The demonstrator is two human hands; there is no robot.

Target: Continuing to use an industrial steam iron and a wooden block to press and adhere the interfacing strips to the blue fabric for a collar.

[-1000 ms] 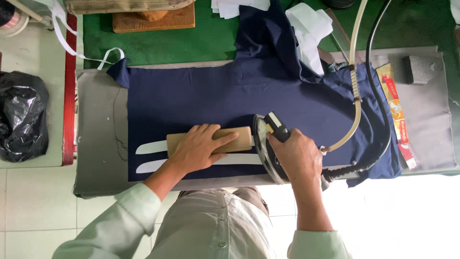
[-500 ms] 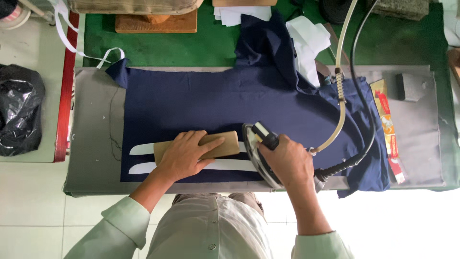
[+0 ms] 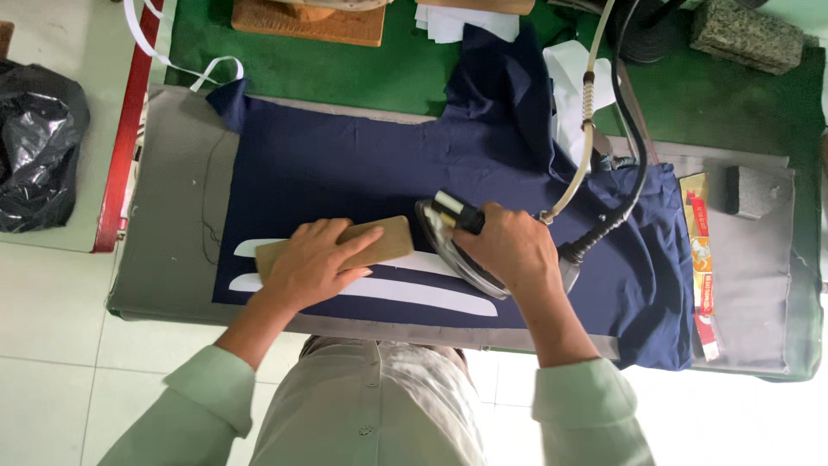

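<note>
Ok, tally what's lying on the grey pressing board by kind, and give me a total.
Navy cloth: 1
White strips: 2
Wooden block, under the left hand: 1
Iron, gripped by the right hand: 1
Grey pad: 1
Printed ruler on the board: 1
Total: 7

A black plastic bag (image 3: 39,155) lies on the tiled floor (image 3: 52,345) at the left. On the green tabletop (image 3: 345,69), a wooden board (image 3: 310,22) sits at the far edge, white paper pieces (image 3: 466,22) beside it. A grey stone block (image 3: 746,34) rests far right, and a smaller grey block (image 3: 755,192) sits nearer, on the grey pad.
</note>
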